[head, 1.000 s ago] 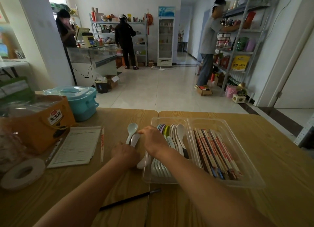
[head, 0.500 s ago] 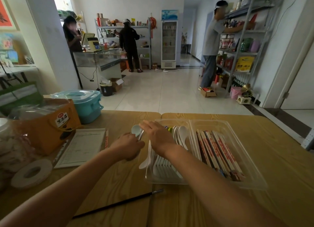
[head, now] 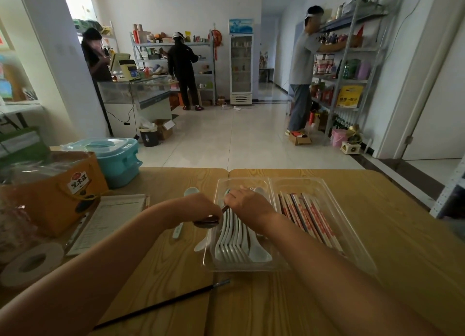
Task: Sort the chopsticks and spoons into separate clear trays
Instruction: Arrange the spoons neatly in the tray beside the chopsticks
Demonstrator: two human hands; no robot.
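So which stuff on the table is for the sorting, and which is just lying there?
For the job:
spoon tray, chopstick tray, white spoons, chopsticks, pale blue spoon, dark spoon.

Just lying about:
black brush, tape roll, paper form, orange box, teal tub.

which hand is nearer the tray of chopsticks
Right. The right hand lies over the spoon tray, beside the chopstick tray; the left hand is farther left.

Cannot see the far ends of the white ceramic spoons [head: 234,237] under the right hand [head: 247,202]. Cannot tell the holder of the dark brown spoon [head: 206,221], left hand [head: 201,207] or right.
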